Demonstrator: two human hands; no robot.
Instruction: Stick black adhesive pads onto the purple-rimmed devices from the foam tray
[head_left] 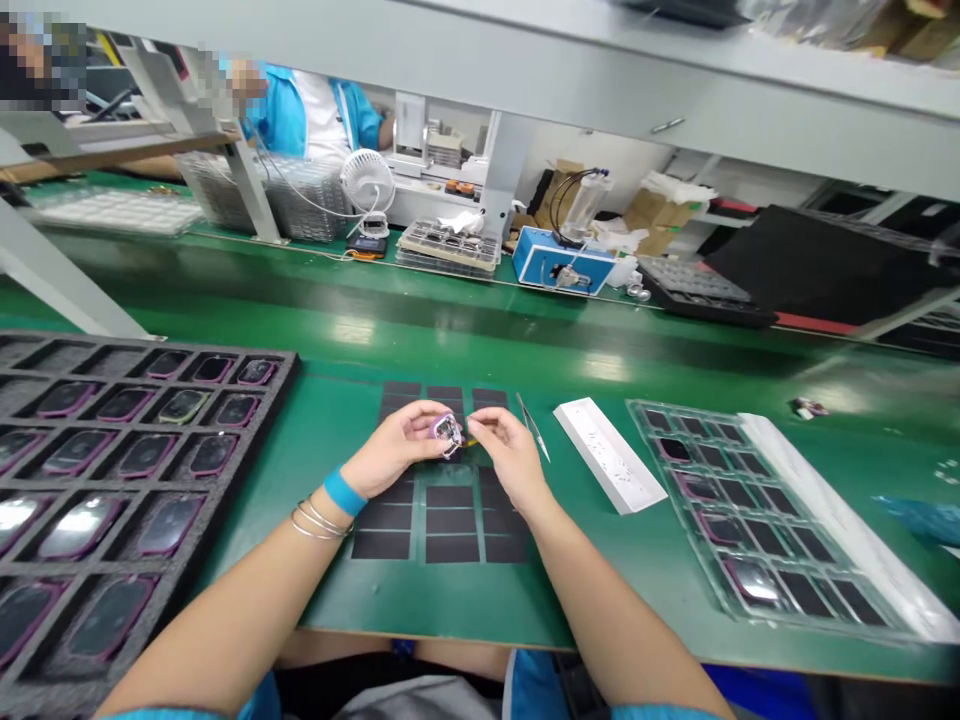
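Work on the purple-framed device looks partway along, judging by its bared inner parts. It is held above the desk, over rows of dark pads, the left hand grasping it between thumb and fingers. The right hand is bent in close at its other side, near a small yellowish bit; whether its fingertips grip anything, I cannot tell. Just beyond lie tweezers, not in use, and a white box dotted with little pieces. At left, a foam tray carries many purple-framed units, one with a greenish rim. At right, a clear tray bears only a few rounded units down its near-side column among dark squares; which ones are finished cannot be told.
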